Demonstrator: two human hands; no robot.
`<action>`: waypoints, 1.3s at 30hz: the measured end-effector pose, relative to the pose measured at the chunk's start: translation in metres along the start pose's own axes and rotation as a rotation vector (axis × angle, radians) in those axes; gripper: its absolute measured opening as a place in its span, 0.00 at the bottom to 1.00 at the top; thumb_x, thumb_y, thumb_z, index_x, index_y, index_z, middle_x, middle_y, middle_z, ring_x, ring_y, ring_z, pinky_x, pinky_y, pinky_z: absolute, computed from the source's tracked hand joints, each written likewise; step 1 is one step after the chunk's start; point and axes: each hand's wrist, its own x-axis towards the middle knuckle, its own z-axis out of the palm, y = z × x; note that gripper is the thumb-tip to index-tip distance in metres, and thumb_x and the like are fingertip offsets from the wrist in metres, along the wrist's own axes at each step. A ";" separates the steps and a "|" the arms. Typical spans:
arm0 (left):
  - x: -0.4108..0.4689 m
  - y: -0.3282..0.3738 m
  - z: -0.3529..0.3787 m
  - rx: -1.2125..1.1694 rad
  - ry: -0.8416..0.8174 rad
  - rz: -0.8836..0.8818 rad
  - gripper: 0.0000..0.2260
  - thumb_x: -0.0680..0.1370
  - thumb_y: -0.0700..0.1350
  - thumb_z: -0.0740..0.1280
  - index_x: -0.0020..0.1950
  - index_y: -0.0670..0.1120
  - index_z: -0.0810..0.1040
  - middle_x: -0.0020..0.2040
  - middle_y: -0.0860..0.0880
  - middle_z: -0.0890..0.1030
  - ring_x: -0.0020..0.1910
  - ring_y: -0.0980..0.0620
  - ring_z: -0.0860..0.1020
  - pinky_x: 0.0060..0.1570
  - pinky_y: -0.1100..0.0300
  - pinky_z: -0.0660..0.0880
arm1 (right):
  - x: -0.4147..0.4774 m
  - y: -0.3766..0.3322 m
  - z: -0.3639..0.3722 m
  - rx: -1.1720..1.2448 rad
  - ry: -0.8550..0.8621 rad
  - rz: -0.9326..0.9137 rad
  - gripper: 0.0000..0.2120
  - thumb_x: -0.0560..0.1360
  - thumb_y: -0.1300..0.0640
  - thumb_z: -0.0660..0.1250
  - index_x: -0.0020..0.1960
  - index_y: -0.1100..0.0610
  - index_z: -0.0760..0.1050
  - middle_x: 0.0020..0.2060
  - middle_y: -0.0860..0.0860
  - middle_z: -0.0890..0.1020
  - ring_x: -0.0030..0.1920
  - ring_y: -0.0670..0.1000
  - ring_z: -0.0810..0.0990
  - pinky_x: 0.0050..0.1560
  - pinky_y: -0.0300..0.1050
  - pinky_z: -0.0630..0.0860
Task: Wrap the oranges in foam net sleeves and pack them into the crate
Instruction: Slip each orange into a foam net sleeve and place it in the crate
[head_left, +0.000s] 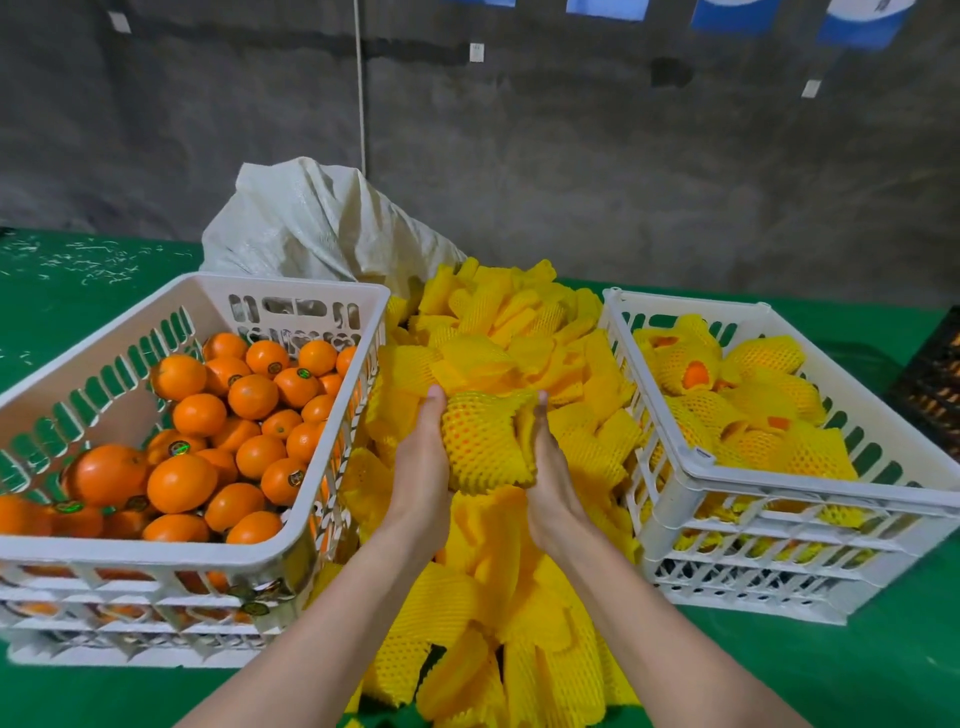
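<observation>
You held netted orange (480, 441) between both palms: left hand (423, 457), right hand (545, 467), fingers clasped round it. Crate (691, 462) lay rightward, nearer right hand.

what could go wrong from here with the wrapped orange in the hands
1. The yellow foam net sleeve looks bunched on the right side of the orange, so it may slip off before it is packed.
2. The left hand and right hand hold it over the loose pile of yellow foam sleeves, not over the white plastic crate of wrapped oranges; a drop could bury it there.
3. That crate looks fairly full, so the fruit may roll.
</observation>
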 end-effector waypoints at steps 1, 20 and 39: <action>-0.002 -0.002 0.001 0.115 0.046 0.110 0.15 0.78 0.60 0.59 0.40 0.53 0.76 0.41 0.54 0.82 0.44 0.56 0.80 0.46 0.54 0.76 | 0.001 0.002 0.000 0.050 -0.006 0.022 0.17 0.79 0.43 0.45 0.49 0.45 0.72 0.43 0.41 0.80 0.40 0.38 0.80 0.36 0.30 0.77; 0.003 -0.006 -0.003 -0.105 -0.040 0.083 0.16 0.77 0.51 0.61 0.48 0.37 0.79 0.44 0.43 0.85 0.44 0.47 0.84 0.41 0.55 0.82 | -0.006 0.002 0.009 0.469 0.129 0.104 0.16 0.78 0.45 0.57 0.47 0.53 0.79 0.42 0.51 0.85 0.50 0.53 0.80 0.53 0.50 0.75; -0.011 -0.005 -0.008 0.121 -0.353 -0.314 0.18 0.68 0.55 0.67 0.53 0.48 0.81 0.47 0.45 0.84 0.44 0.47 0.83 0.43 0.54 0.79 | -0.025 0.012 -0.037 -0.447 -0.066 -0.337 0.29 0.67 0.27 0.59 0.62 0.41 0.67 0.64 0.46 0.70 0.67 0.45 0.67 0.65 0.45 0.68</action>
